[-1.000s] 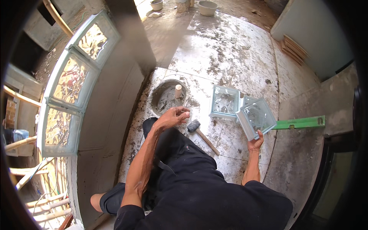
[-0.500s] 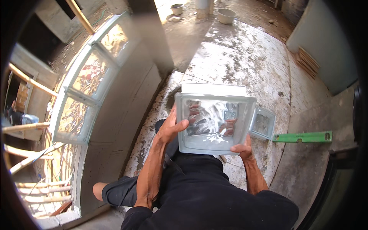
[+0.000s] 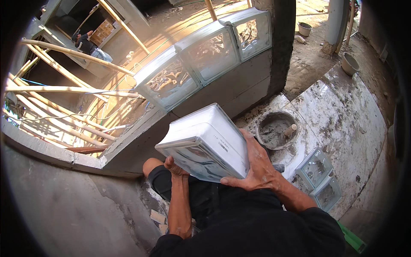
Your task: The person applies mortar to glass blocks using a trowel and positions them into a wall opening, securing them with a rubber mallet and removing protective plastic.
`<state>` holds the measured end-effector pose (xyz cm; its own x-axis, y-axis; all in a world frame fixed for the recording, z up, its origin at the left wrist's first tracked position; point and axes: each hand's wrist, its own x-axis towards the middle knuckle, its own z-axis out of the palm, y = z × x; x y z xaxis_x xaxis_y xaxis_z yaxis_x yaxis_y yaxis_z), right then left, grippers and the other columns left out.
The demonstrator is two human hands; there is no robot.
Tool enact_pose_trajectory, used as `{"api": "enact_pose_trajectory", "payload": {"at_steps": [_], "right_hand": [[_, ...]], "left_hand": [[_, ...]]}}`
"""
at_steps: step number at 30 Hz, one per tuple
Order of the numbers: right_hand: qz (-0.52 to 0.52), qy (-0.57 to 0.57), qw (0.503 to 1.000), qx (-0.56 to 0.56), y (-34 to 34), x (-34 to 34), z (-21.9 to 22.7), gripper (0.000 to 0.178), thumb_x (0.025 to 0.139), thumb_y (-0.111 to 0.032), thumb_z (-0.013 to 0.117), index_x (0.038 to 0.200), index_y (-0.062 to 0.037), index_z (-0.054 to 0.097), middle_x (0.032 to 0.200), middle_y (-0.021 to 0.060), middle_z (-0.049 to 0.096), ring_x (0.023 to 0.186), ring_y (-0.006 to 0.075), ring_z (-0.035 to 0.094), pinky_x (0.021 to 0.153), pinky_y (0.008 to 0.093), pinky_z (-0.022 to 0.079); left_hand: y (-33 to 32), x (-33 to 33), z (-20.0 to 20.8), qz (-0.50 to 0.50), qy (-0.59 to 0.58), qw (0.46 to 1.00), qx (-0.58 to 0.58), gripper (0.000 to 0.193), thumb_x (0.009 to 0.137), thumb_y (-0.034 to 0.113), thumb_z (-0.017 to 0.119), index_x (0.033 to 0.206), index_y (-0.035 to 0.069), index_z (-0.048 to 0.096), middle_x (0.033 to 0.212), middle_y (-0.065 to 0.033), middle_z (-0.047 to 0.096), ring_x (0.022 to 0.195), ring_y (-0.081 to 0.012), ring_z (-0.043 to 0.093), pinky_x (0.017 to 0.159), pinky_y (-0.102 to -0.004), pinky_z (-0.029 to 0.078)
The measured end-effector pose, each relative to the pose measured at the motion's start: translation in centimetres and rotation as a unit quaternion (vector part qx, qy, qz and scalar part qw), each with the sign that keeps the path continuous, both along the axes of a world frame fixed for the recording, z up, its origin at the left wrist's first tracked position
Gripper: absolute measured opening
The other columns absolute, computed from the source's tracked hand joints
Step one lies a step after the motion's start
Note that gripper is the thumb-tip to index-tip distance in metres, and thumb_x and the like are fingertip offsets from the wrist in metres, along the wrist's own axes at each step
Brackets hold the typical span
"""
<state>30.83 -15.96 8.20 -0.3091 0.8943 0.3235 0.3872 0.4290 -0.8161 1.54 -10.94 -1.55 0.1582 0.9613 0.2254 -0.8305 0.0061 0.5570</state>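
Between both hands I hold a glass block (image 3: 209, 137), tilted, its white edge turned upward and its clear wavy face toward me. My left hand (image 3: 175, 168) grips its lower left corner, thumb up and the other fingers mostly hidden beneath. Around the right side wraps my right hand (image 3: 253, 165), its thumb along the lower edge. Ahead and to the left, a row of three glass blocks (image 3: 210, 53) stands on a low grey wall (image 3: 239, 92). The held block is in front of that wall, apart from the row.
A bucket of wet mortar (image 3: 278, 128) with a handle sticking out sits right of the wall. Two more glass blocks (image 3: 316, 168) lie on the splattered floor, near a green spirit level (image 3: 353, 240). Bamboo poles (image 3: 72, 89) cross the opening at left; a person (image 3: 85, 43) is beyond.
My view has swung left toward the wall. The glass block has been turned from face-on to tilted, its white edge now up. Both hands still hold it.
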Motion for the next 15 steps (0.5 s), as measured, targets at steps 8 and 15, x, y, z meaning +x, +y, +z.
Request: {"api": "enact_pose_trajectory", "payload": {"at_steps": [8,15], "right_hand": [[0.279,0.098,0.947,-0.123,4.8,-2.6,3.2,0.081,0.088,-0.058,0.059,0.148,-0.0047,0.043,0.119,0.0170,0.057,0.103,0.0275,0.057,0.097,0.0398,0.046],[0.257,0.074,0.960,-0.081,4.8,-7.3,6.1,0.103,0.084,-0.076,0.053,0.152,-0.0003,0.034,0.133,0.0252,0.052,0.119,0.0379,0.057,0.103,0.0450,0.044]], "left_hand": [[-2.6,-3.5,-1.3,0.079,-0.116,0.989,-0.043,0.074,0.090,0.052,0.065,0.141,0.001,0.049,0.135,-0.0203,0.059,0.121,-0.0372,0.060,0.101,-0.0578,0.050],[-3.2,-3.0,0.0,0.172,-0.116,0.978,-0.013,0.073,0.091,0.051,0.062,0.143,0.003,0.046,0.136,-0.0179,0.058,0.122,-0.0341,0.059,0.102,-0.0537,0.050]]}}
